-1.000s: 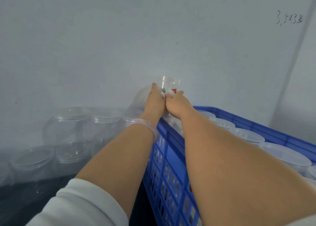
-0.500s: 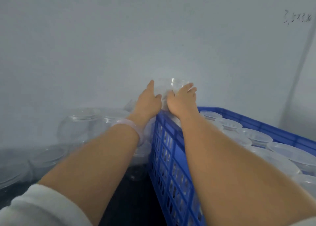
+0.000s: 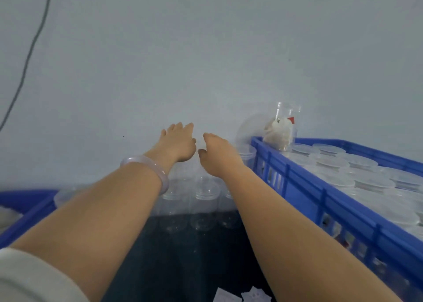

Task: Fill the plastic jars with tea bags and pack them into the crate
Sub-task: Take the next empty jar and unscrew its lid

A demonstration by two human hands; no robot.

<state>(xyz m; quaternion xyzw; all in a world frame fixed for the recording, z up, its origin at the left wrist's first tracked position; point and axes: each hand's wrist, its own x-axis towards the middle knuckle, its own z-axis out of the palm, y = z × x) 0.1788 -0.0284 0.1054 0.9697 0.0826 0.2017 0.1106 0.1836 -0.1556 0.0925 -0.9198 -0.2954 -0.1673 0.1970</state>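
A clear plastic jar holding white tea bags stands without a lid at the far left corner of the blue crate. Several lidded jars fill the rest of the crate. My left hand and my right hand reach out side by side left of the crate, fingers relaxed, holding nothing. They hover above several empty clear jars standing on the dark surface by the wall.
A second blue crate shows at the left edge. A grey wall rises close behind everything, with a dark cable hanging at the left. White tea bag packets lie on the dark surface at the bottom.
Both hands have let go of the filled jar at the crate's corner and moved left, over the empty jars. The view has swung to the left.
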